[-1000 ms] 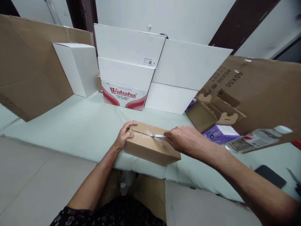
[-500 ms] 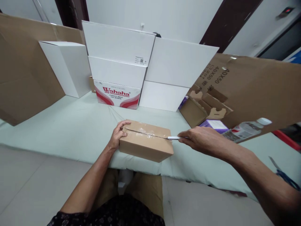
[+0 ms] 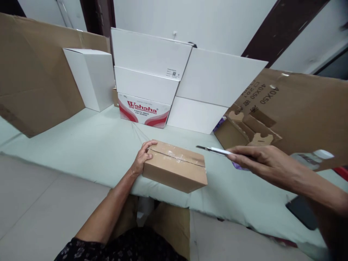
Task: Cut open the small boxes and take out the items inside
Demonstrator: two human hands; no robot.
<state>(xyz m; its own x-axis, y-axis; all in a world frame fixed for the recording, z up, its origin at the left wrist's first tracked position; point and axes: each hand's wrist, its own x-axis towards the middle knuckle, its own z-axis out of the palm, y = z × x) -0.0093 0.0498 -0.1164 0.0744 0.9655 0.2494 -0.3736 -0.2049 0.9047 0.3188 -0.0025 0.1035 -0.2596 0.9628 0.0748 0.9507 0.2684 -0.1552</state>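
Pale tabletop (image 3: 95,134): carton (image 3: 174,168), left end gripped by left hand (image 3: 141,159); right hand (image 3: 259,161), apart, holds knife (image 3: 219,150).

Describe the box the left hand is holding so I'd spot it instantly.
On the pale green tablecloth, before the Wahaha box, sits a brown carton. The left hand holds one end. Unlike the open carton farther right, its flaps lie nearly flat.

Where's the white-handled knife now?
In the head view, right of centre, the knife is in the right hand, its blade near the cardboard box, not touching.
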